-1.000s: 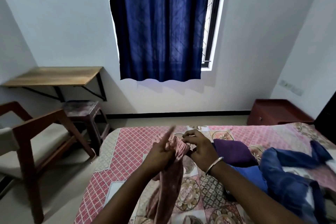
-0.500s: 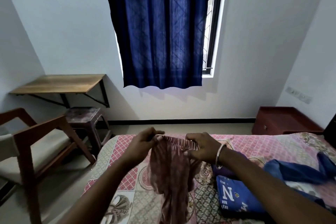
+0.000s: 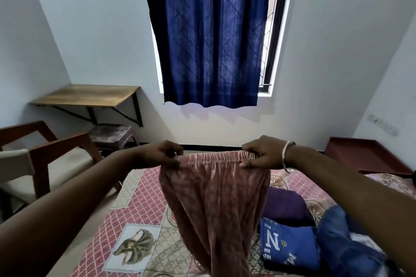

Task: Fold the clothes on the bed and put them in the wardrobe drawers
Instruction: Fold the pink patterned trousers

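Observation:
A dusty-pink patterned garment (image 3: 213, 198) with an elastic waistband hangs in the air over the bed (image 3: 139, 204). My left hand (image 3: 162, 154) pinches the waistband's left end. At the right end my right hand (image 3: 263, 153), with a metal bangle on its wrist, grips the waistband, stretching it flat between both hands. On the bed to the right lie a folded purple cloth (image 3: 286, 204), a folded blue shirt with a white letter N (image 3: 288, 247) and a loose blue garment (image 3: 351, 245).
A wooden armchair (image 3: 45, 164) stands left of the bed, with a small stool (image 3: 110, 135) and a wall-mounted wooden shelf (image 3: 87, 95) behind it. A blue curtain (image 3: 211, 33) covers the window. A red-brown bedside cabinet (image 3: 364, 155) sits at the far right.
My hands have moved apart and upward, spreading the bunched pink garment's waistband wide. The view has tilted up a little.

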Tool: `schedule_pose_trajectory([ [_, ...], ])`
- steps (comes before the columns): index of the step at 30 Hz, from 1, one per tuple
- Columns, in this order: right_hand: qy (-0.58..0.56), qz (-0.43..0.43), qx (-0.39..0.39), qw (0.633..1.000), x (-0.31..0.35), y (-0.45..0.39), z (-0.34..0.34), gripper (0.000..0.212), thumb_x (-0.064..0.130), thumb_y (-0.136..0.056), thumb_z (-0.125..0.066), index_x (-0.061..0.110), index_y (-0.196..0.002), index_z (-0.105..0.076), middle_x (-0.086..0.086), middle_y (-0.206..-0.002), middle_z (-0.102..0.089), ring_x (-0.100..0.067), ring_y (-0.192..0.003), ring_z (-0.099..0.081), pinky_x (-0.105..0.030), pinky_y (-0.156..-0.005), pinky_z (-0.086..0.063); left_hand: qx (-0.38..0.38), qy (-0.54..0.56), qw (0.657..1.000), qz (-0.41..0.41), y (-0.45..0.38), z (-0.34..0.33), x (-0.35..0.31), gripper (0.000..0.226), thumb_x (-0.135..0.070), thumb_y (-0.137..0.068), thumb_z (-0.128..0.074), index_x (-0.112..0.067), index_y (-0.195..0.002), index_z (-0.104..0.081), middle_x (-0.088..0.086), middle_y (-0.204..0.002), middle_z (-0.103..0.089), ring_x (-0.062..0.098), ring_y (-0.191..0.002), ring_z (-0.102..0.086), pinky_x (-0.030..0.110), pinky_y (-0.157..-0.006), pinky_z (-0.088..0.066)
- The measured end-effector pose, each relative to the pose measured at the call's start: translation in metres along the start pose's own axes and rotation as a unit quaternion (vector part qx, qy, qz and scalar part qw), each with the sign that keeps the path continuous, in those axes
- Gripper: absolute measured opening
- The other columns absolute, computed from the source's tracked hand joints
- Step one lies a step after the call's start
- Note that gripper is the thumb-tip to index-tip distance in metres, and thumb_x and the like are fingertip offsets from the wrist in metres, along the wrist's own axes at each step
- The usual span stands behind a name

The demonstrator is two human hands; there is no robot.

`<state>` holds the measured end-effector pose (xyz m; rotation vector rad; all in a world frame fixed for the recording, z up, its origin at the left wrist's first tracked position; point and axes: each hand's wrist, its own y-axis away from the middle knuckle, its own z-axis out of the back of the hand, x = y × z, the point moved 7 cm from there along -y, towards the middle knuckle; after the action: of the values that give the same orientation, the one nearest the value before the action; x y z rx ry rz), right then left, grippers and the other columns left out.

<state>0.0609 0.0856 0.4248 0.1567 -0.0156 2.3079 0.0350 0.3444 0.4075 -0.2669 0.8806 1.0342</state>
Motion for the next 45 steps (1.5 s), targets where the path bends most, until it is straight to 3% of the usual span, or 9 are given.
schedule_pose_trajectory([
  [4,0.068,0.011,-0.068,0.995,-0.011,0.008,0.024,0.059,0.086,-0.078,-0.037,0.029,-0.065,-0.037,0.010,-0.055,-0.044,-0.005,-0.052,-0.043,-0.033,-0.064,-0.042,-0.069,-0.248,0.966,0.021,0.006,0.033,-0.003,0.013,-0.037,-0.091,-0.068,-0.024,-0.089,-0.066,-0.008,-0.084,-0.068,0.011,-0.080,-0.065,0.028,-0.074,-0.052],
  [10,0.231,0.118,-0.168,0.951,0.016,0.005,0.049,0.029,0.050,-0.085,-0.039,0.030,-0.081,-0.059,0.012,-0.069,-0.063,-0.012,-0.068,-0.061,-0.038,-0.086,-0.032,-0.211,-0.614,0.759,-0.054,0.012,0.072,-0.030,0.027,-0.051,-0.099,-0.044,-0.046,-0.124,-0.054,-0.016,-0.109,-0.065,0.007,-0.103,-0.058,0.033,-0.087,-0.038],
  [14,0.305,0.130,-0.199,0.922,0.038,-0.002,0.045,0.020,0.046,-0.085,-0.045,0.034,-0.083,-0.061,0.011,-0.071,-0.065,-0.010,-0.073,-0.064,-0.036,-0.076,-0.019,-0.286,-0.654,0.700,-0.031,0.027,0.096,-0.026,0.010,-0.045,-0.090,-0.063,-0.036,-0.094,-0.067,-0.011,-0.082,-0.070,0.011,-0.088,-0.065,0.034,-0.079,-0.029],
  [22,0.313,-0.109,-0.175,0.927,0.075,-0.040,0.031,0.037,0.047,-0.088,-0.034,0.043,-0.119,-0.055,0.008,-0.094,-0.073,-0.020,-0.102,-0.063,-0.053,-0.105,-0.004,-0.311,-0.599,0.737,0.002,0.052,0.094,-0.026,0.038,-0.036,-0.100,-0.038,-0.034,-0.137,-0.047,-0.009,-0.126,-0.064,0.019,-0.104,-0.061,0.036,-0.082,-0.027],
  [27,0.085,-0.092,-0.105,0.987,0.125,-0.088,0.016,0.066,0.038,-0.084,-0.056,0.049,-0.143,-0.027,0.013,-0.128,-0.062,-0.018,-0.117,-0.058,-0.049,-0.107,-0.024,-0.292,-0.597,0.747,-0.001,0.059,0.095,-0.027,0.020,-0.040,-0.098,-0.046,-0.028,-0.113,-0.047,-0.009,-0.109,-0.065,0.019,-0.091,-0.062,0.037,-0.083,-0.028],
  [31,-0.199,-0.058,-0.175,0.963,0.174,-0.126,0.007,0.070,0.070,-0.066,-0.065,0.032,-0.124,-0.054,0.000,-0.111,-0.070,-0.022,-0.097,-0.066,-0.038,-0.084,-0.054,-0.258,-0.583,0.770,-0.021,0.052,0.093,-0.033,0.014,-0.031,-0.094,-0.044,-0.030,-0.104,-0.054,-0.007,-0.100,-0.068,0.018,-0.088,-0.062,0.037,-0.088,-0.033],
  [37,-0.319,-0.028,-0.237,0.917,0.167,-0.141,0.008,0.018,0.015,-0.089,-0.054,0.009,-0.090,-0.071,-0.002,-0.083,-0.071,-0.016,-0.079,-0.064,-0.035,-0.076,-0.050,-0.227,-0.501,0.835,-0.026,0.055,0.125,-0.005,0.036,-0.050,-0.097,-0.039,-0.027,-0.077,-0.057,-0.008,-0.073,-0.062,0.013,-0.077,-0.057,0.038,-0.087,-0.027],
  [41,-0.423,0.025,-0.163,0.891,0.161,-0.133,0.023,0.020,0.017,-0.094,-0.052,0.004,-0.086,-0.065,-0.005,-0.081,-0.059,-0.014,-0.077,-0.053,-0.030,-0.076,-0.044,-0.076,-0.203,0.975,-0.042,0.059,0.132,0.050,0.029,-0.059,-0.089,-0.059,-0.031,-0.085,-0.067,-0.008,-0.082,-0.069,0.013,-0.084,-0.066,0.039,-0.093,-0.048],
  [45,-0.462,0.061,-0.200,0.862,0.154,-0.120,0.051,0.015,0.013,-0.090,-0.049,0.008,-0.086,-0.062,-0.014,-0.080,-0.054,-0.020,-0.076,-0.050,-0.025,-0.071,-0.043,0.029,0.034,0.997,-0.066,0.071,0.111,0.070,0.021,-0.026,-0.098,-0.059,-0.010,-0.102,-0.072,0.005,-0.105,-0.073,0.019,-0.100,-0.067,0.031,-0.093,-0.050],
])
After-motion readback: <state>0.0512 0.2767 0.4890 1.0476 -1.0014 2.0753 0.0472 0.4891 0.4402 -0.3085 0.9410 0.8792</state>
